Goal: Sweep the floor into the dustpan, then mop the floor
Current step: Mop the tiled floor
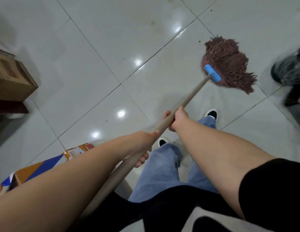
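A mop with a reddish-brown string head point(228, 64) and a blue clamp point(212, 73) lies on the glossy white tiled floor point(99, 52) ahead and to the right. Its beige handle point(189, 99) slants back toward me. My right hand point(177, 119) grips the handle about midway. My left hand point(146, 146) grips it lower down, closer to my body. Small dark specks and faint stains mark the tiles beyond the mop head. My two feet in dark shoes stand just behind the mop.
Brown cardboard boxes point(13, 76) stand at the left. An orange and blue box point(45, 168) lies near my left arm. A blurred dark bin with a plastic liner point(288, 69) sits at the right edge.
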`<action>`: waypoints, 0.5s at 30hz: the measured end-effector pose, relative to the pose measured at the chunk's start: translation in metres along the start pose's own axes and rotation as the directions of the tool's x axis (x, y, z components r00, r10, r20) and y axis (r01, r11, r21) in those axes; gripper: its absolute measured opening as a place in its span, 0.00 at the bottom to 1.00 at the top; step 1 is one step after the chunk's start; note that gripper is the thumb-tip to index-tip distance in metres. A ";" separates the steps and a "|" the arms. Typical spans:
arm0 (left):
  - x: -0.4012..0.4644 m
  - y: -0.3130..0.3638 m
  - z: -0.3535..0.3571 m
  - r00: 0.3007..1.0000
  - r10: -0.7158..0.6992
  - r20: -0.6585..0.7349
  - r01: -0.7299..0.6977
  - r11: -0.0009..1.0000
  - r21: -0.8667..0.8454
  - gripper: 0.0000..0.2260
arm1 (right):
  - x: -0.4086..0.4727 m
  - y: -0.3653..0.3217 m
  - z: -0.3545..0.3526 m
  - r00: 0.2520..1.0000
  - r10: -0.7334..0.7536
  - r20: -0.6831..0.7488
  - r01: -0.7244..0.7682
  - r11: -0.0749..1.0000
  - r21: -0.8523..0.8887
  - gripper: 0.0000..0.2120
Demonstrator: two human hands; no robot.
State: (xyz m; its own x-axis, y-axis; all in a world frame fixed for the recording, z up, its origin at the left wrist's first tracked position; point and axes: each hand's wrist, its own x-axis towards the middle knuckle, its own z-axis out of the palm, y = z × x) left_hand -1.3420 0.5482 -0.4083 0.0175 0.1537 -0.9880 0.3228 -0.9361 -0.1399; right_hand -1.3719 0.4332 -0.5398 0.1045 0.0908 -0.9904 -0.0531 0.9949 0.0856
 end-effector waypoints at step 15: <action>-0.005 0.267 0.042 0.991 0.127 0.031 -0.127 0.992 -0.008 0.26 | 0.003 -0.262 0.038 0.984 -0.166 -0.062 0.166 0.986 -0.014 0.18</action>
State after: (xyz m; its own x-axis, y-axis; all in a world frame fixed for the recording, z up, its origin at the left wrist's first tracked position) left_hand -1.2961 0.2843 -0.4431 0.0296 0.0236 -0.9993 0.3258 -0.9454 -0.0127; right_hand -1.3198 0.1744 -0.5613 0.0498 -0.0788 -0.9956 -0.0487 0.9955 -0.0812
